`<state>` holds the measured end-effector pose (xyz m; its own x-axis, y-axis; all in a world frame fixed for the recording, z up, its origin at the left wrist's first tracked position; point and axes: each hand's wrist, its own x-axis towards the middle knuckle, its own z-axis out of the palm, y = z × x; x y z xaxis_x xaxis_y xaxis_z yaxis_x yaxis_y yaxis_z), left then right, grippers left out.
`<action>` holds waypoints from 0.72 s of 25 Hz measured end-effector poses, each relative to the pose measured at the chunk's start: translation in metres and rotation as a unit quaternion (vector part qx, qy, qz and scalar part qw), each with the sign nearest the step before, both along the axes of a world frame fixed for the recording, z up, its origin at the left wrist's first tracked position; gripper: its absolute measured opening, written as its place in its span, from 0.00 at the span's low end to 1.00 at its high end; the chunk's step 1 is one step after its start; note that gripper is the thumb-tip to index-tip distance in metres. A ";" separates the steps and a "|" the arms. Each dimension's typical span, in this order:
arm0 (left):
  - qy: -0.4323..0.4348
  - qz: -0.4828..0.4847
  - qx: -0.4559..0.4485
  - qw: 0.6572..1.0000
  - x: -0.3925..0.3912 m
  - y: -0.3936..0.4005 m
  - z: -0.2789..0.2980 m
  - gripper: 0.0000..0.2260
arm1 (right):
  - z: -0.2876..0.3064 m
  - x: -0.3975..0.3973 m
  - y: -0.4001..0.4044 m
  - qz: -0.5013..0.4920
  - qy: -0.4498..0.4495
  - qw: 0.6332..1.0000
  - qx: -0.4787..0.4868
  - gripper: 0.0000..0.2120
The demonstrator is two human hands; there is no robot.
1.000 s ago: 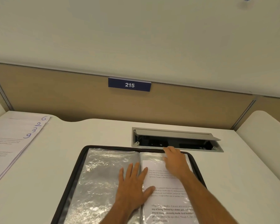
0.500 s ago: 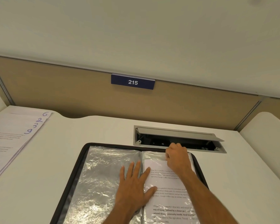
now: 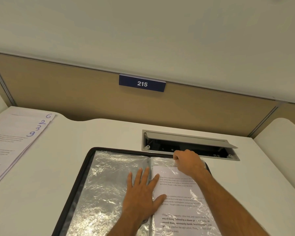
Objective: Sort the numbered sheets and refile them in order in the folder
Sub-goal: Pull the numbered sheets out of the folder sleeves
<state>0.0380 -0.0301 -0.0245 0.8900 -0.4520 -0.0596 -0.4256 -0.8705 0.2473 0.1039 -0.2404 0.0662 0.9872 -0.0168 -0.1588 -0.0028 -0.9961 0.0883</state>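
Left of folder (image 3: pixel 78 189): loose numbered sheets (image 3: pixel 12 143); beyond, open cable tray (image 3: pixel 191 147).

Even soft light, sleeve (image 3: pixel 112 181) glare, wide-angle bending at edges.

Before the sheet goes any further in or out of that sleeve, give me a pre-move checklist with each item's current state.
1. Folder open flat on the desk: ok.
2. Left hand flat across the spine, holding the folder down: ok.
3. Right hand has a grip at the sleeve's top edge: ok; whether it pinches sheet or plastic: cannot tell.
4. Sheet sits straight in the right sleeve: ok.
5. This sheet's number readable: cannot tell.
6. Stack at left in order: not ok, corners read 6, 2, 3, 9.
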 end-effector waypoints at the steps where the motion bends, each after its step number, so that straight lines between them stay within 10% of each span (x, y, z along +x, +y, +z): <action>1: -0.001 0.001 -0.004 1.000 0.000 0.000 0.000 0.36 | 0.001 0.001 0.001 0.005 0.001 1.000 -0.010 0.06; 18: -0.034 -0.005 -0.026 0.999 0.000 -0.001 -0.009 0.31 | 0.013 0.026 0.000 -0.098 0.176 0.971 0.126 0.09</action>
<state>0.0380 -0.0315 -0.0339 0.8866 -0.4618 0.0253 -0.4515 -0.8526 0.2631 0.1297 -0.2400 0.0794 0.8531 -0.1164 -0.5087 -0.2084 -0.9697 -0.1276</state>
